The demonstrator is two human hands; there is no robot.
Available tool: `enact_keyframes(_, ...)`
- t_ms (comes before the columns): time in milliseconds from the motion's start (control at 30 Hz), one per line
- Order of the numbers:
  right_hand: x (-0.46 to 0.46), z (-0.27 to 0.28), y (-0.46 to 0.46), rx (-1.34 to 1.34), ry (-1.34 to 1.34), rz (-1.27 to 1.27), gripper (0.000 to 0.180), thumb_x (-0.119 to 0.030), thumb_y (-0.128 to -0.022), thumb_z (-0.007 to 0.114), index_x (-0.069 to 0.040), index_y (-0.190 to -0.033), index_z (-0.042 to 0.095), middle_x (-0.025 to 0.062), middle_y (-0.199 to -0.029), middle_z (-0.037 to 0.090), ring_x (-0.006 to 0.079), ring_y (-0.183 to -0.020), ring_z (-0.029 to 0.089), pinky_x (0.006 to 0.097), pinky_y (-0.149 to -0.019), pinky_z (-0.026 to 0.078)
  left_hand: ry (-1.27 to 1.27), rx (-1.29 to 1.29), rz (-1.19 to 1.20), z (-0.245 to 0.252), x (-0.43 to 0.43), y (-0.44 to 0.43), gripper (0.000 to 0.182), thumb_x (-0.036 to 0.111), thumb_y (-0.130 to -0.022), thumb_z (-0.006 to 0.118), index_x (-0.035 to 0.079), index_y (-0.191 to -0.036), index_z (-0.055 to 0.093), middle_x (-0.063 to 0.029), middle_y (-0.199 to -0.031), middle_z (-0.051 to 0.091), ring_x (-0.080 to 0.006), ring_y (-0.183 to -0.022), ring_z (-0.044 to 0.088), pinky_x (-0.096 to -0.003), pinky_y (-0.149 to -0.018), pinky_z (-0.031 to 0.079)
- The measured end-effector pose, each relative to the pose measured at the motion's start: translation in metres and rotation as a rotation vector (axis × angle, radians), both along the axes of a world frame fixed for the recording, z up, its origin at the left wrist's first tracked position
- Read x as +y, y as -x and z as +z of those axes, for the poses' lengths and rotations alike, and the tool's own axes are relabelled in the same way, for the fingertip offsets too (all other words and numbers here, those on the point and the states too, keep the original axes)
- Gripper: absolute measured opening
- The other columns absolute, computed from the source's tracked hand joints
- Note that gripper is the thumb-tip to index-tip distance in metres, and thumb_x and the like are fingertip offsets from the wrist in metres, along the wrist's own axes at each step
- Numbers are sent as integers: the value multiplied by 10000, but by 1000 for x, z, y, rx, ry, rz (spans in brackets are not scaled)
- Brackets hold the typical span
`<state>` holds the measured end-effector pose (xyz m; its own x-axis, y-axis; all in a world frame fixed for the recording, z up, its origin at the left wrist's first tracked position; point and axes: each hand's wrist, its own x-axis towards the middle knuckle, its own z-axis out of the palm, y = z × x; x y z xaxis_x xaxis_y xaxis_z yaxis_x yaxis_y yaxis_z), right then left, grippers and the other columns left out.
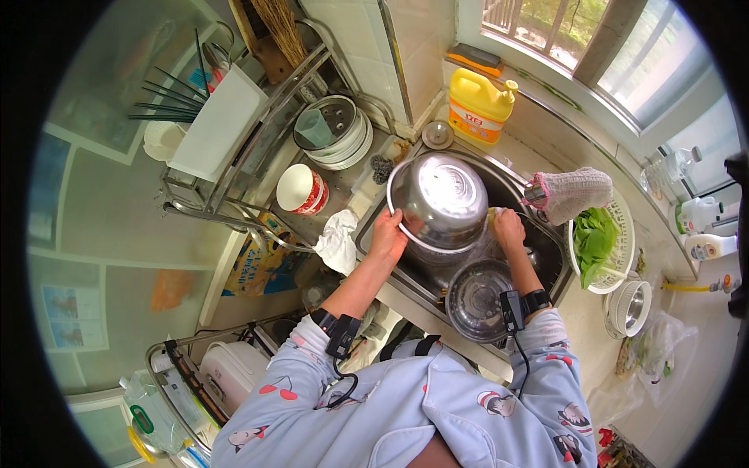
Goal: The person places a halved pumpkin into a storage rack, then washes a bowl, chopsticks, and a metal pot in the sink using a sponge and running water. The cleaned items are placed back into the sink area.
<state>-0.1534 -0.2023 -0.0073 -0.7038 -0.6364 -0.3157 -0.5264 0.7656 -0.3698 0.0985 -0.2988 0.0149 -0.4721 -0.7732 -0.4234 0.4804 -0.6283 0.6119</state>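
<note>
Over the stainless steel sink [553, 257], a metal bowl [447, 199] is tilted with its shiny underside facing up. My left hand [388, 235] grips the bowl's rim at its lower left. Close to the bowl's right side, my right hand [507, 228] is closed on a small yellowish thing, perhaps a sponge, mostly hidden by the fingers. A clear round basin or lid [480, 298] lies in the near part of the sink, below my right hand. The faucet [533, 193] has a pink and white knitted cloth [576, 190] over it.
A yellow detergent jug [480, 108] stands behind the sink. On the right are a white colander [626, 240] with leafy greens [594, 240] and some small bowls [632, 307]. To the left are a crumpled white cloth [337, 240], a red and white paper tub [301, 190], stacked plates [348, 149] and a metal rack [269, 105].
</note>
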Motion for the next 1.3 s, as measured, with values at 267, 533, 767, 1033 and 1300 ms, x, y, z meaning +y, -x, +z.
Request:
enact_keyframes(267,4,78,-79,118,777,482,357,-126,-769,634,-121,-1126,637,126,-932,531,293,-860,515,398,-777,423,363,-191,-17,14,6,39,147,57,-933,454,29,-1034,558,-31,-970,611,-99,-849,557,-252,-791,449)
enact_keyframes(533,-47,63,-55,256,697,393,358,-219,-857,503,-103,-1182,596,107,-1244,509,287,-1112,453,432,-898,353,466,-383,-117,30,34,40,122,131,-946,475,56,-970,567,27,-783,569,-39,-619,520,-201,-504,454)
enact_keyframes(767,-37,70,-78,483,781,775,413,-125,-798,548,-42,-1202,537,170,-1281,489,307,-1227,440,457,-1041,304,729,-558,-105,26,19,38,173,112,-932,476,-5,-993,587,6,-775,588,-43,-700,500,-221,-596,428)
enact_keyframes(1033,-70,52,-25,-322,808,256,312,-271,-895,471,-44,-1053,615,140,-1055,602,314,-1027,564,410,-898,438,471,-419,-165,46,9,11,175,176,-938,516,13,-920,576,11,-726,588,-44,-610,541,-208,-522,452)
enact_keyframes(1300,-38,-23,-10,-1472,988,-531,263,-192,-916,455,-47,-1070,612,87,-986,634,195,-861,610,323,-765,491,460,-222,-17,58,5,-7,193,189,-951,475,34,-929,589,-10,-784,608,-75,-672,566,-232,-602,468)
